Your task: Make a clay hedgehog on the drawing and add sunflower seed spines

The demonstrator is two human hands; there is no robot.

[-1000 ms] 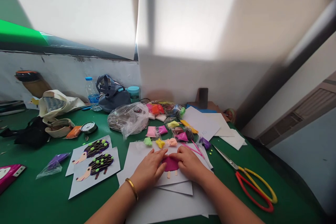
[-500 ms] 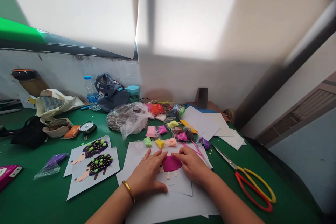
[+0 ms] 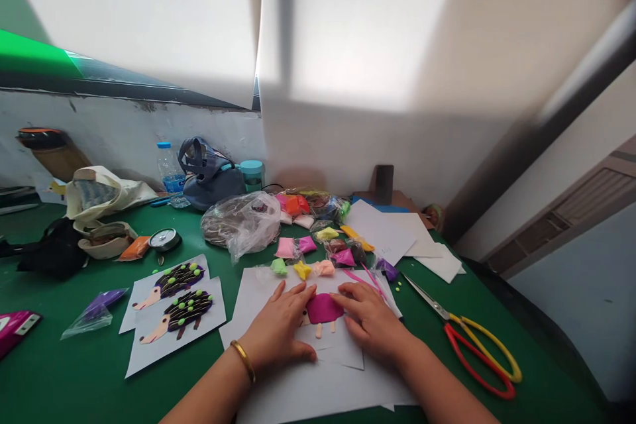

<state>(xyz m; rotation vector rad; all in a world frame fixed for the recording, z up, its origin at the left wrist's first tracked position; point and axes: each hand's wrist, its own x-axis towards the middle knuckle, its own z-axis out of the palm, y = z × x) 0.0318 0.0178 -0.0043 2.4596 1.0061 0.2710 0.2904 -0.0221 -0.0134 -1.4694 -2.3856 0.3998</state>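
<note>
A magenta clay shape (image 3: 322, 308) lies on a white paper sheet (image 3: 263, 298), with small peach clay legs (image 3: 324, 328) below it. My left hand (image 3: 278, 328) rests flat on the paper beside the shape, its fingers apart and holding nothing. A gold bangle (image 3: 242, 361) circles that wrist. My right hand (image 3: 370, 321) lies against the shape's right side, its fingers touching the clay without gripping it. Small bags of coloured clay (image 3: 308, 245) sit just beyond my hands.
Two finished hedgehog pictures (image 3: 173, 298) on white cards lie to the left. Red-and-yellow-handled scissors (image 3: 472, 348) lie to the right. Further back are a clear plastic bag (image 3: 242, 225), loose paper sheets (image 3: 382, 235), a water bottle (image 3: 171, 169) and a grey bag (image 3: 211, 175).
Both hands have drawn apart from over the magenta shape, leaving more of it visible. My right hand has shifted slightly toward me. The view has tilted a little.
</note>
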